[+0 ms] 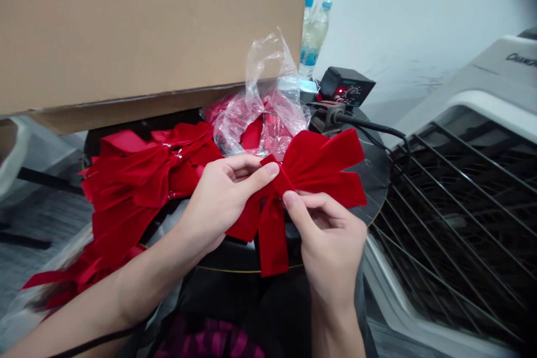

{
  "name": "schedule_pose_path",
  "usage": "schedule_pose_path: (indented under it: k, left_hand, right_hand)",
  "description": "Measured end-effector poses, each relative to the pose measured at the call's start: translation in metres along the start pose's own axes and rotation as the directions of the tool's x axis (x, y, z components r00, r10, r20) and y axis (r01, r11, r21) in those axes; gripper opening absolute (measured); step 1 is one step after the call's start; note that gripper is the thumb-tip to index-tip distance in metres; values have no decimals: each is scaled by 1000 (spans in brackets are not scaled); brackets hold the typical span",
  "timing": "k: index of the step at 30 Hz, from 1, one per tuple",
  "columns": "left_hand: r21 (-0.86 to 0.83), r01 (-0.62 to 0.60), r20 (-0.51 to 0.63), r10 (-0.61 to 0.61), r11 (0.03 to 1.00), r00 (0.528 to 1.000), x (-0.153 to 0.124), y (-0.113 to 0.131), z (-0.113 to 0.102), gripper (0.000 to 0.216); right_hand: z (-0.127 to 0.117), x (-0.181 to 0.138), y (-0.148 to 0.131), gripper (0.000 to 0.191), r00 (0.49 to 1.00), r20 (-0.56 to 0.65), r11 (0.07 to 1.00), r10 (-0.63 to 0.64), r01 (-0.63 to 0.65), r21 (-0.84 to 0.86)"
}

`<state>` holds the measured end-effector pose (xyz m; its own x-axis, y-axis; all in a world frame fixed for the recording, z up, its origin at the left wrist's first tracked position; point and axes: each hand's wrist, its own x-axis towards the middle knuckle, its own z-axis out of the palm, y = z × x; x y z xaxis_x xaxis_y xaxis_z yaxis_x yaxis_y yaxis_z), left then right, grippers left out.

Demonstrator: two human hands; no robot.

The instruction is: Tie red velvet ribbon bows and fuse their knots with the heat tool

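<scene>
The round dark table (380, 182) in the head view carries a pile of bows (138, 173) at left. Over its near side, the left hand (220, 196) and right hand (331, 235) each pinch a red bow (308, 173) at its centre.

This looks like a small makeshift workshop, though a room in a home is possible. A heap of red bows (142, 173) and a clear plastic bag (268, 61) of more red cloth crowd a round dark counter (377, 165), beside a black control box (346, 88) with a dial. A big cardboard box (155, 28) and a large grilled machine (465, 67) hem it in.
</scene>
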<state>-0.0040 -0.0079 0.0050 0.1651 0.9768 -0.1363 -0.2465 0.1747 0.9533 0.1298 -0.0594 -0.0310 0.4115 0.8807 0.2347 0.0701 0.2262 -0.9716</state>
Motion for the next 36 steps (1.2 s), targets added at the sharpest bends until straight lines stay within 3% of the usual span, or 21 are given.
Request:
schedule_pose_path:
  k: [4, 9, 24, 27, 31, 36]
  left_hand:
    - [74, -118, -33, 121, 990, 992, 1, -5, 1, 24]
    - [238, -293, -63, 316, 926, 947, 1, -5, 4, 17]
    - [404, -421, 15, 454, 812, 891, -3, -4, 3, 13]
    - [353, -375, 28, 391, 857, 920, 0, -1, 1, 11]
    - [163, -178, 121, 160, 970, 980, 9, 3, -6, 8]
    - [-64, 113, 276, -91, 992, 957, 19, 10, -15, 10]
  right_hand:
    - [2, 0, 5, 14, 999, -28, 998, 22, -20, 58]
    - [6, -2, 11, 13, 997, -29, 984, 72, -66, 164]
    - [5, -4, 11, 14, 994, 19, 957, 112, -113, 268]
    - [6, -5, 13, 13, 997, -5, 960, 72, -68, 270]
    - [7, -5, 13, 12, 999, -42, 967, 12, -1, 255]
    - [4, -6, 12, 11, 999, -35, 977, -32, 38, 211]
